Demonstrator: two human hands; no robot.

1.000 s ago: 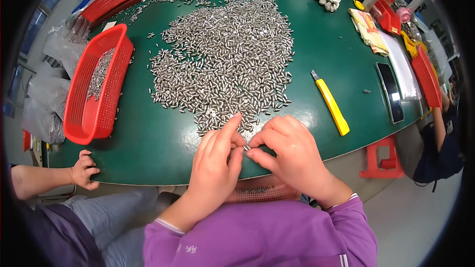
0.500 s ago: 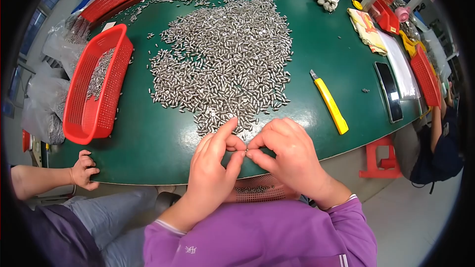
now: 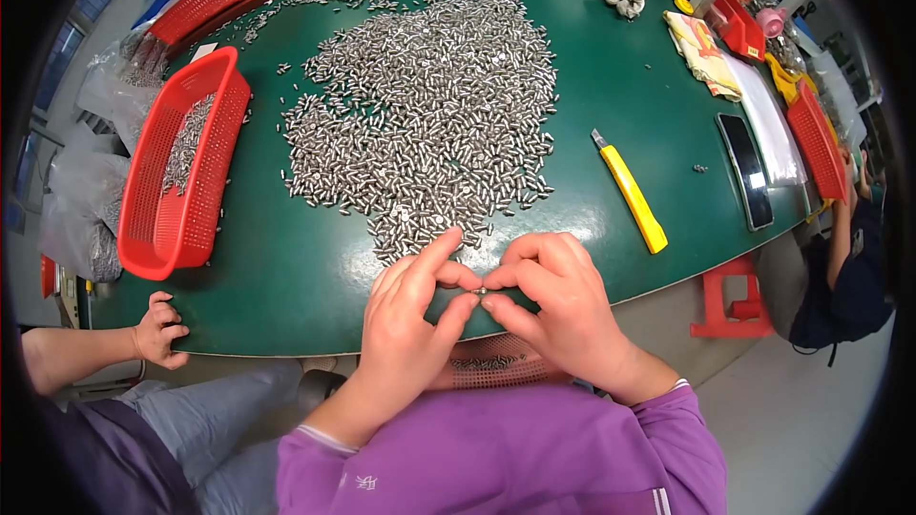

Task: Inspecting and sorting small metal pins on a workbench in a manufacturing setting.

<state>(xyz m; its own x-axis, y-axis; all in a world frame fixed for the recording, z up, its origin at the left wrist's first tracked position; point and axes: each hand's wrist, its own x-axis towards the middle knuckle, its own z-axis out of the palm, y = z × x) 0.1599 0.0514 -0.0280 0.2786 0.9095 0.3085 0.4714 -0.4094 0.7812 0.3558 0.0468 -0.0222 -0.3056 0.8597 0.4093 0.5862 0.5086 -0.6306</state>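
My left hand [image 3: 408, 303] pinches a small silvery metal part [image 3: 480, 292] between thumb and index finger, just above the near table edge. The thumb and index fingertips of my right hand [image 3: 563, 298] close on the part's other side; its detail is too small to make out. Beyond my fingers spreads a large heap of small pointed metal parts [image 3: 429, 124] on the green table [image 3: 592, 67]. Below my hands, a red perforated basket [image 3: 496, 374] with similar parts in it shows partly between my forearms.
A long red basket [image 3: 212, 181] with metal parts stands on the left. To the right lie a yellow utility knife [image 3: 632, 193] with its blade out and a phone [image 3: 744, 172]. Another person's hand [image 3: 160, 331] rests at the left table edge. A red stool [image 3: 733, 300] stands right.
My right fingertips have drawn slightly apart, and more of the small metal part shows between the two hands. The whole view has shifted a little.
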